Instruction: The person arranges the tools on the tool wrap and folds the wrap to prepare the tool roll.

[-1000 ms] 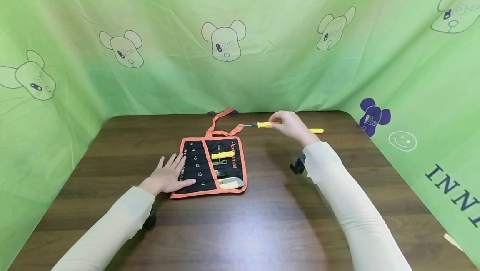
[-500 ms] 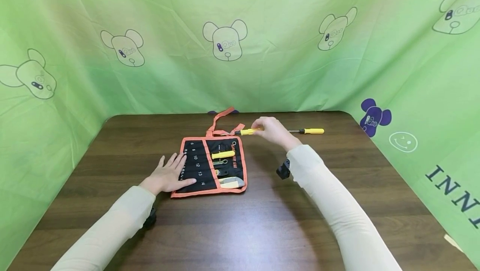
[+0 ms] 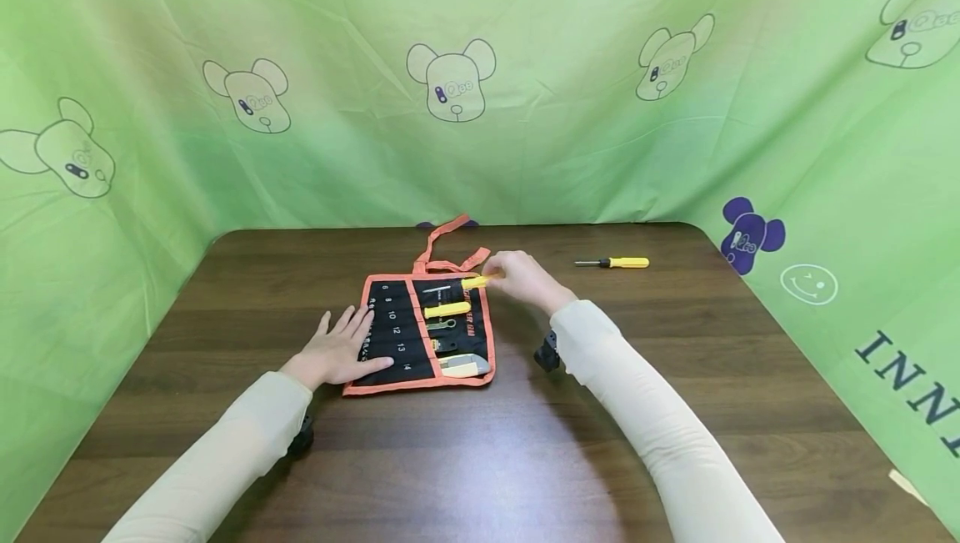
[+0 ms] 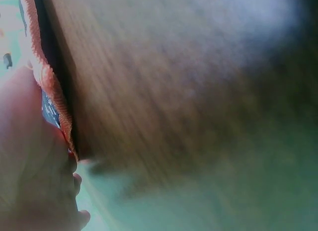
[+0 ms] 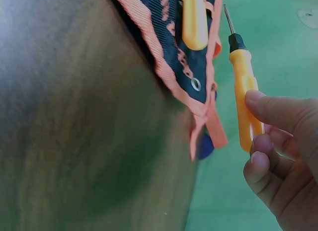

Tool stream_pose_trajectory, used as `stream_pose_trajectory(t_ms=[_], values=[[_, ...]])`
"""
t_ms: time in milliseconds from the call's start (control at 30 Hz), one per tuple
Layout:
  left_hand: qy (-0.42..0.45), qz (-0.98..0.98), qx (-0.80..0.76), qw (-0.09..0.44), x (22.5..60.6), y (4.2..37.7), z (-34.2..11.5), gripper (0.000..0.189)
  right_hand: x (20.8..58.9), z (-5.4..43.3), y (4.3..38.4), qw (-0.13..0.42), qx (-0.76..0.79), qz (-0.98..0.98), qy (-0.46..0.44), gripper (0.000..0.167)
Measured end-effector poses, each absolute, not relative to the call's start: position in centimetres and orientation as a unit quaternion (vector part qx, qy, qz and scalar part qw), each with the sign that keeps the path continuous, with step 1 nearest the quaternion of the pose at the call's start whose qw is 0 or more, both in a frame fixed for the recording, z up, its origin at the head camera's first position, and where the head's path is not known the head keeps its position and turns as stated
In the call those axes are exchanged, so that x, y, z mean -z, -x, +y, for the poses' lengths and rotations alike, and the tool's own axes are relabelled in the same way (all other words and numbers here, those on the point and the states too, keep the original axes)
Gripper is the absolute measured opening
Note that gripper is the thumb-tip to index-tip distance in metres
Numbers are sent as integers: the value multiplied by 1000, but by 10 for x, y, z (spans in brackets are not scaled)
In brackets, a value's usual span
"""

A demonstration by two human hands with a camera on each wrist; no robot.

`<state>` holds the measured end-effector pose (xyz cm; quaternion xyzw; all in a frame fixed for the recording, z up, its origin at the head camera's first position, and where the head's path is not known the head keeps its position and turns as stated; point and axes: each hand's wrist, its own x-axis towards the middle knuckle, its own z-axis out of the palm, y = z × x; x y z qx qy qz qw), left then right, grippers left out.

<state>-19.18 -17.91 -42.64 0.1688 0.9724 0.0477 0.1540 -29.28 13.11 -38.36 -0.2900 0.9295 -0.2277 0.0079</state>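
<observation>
right fingers (image 5: 267,179) pinch a smooth yellow-handled screwdriver (image 5: 242,84); left fingers (image 3: 362,329) spread on a ribbed-edged black cloth pouch (image 3: 384,343)

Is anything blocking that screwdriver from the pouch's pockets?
Nothing visible is. The right hand pinches the screwdriver, which points toward the pockets; the other yellow handle lies beside that line, not across it.

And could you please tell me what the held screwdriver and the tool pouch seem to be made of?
Held screwdriver: smooth yellow handle, probably plastic given its soft sheen; shaft likely metal, being thin and greyish. Tool pouch: apparently matt black cloth, with ribbed orange edging.
</observation>
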Motion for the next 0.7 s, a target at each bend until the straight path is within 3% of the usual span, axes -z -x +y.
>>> stream_pose_trajectory(t_ms=[700], values=[[-168, 972, -49, 156, 425, 191, -179, 96, 405, 112, 295, 46, 238, 927, 286, 12]])
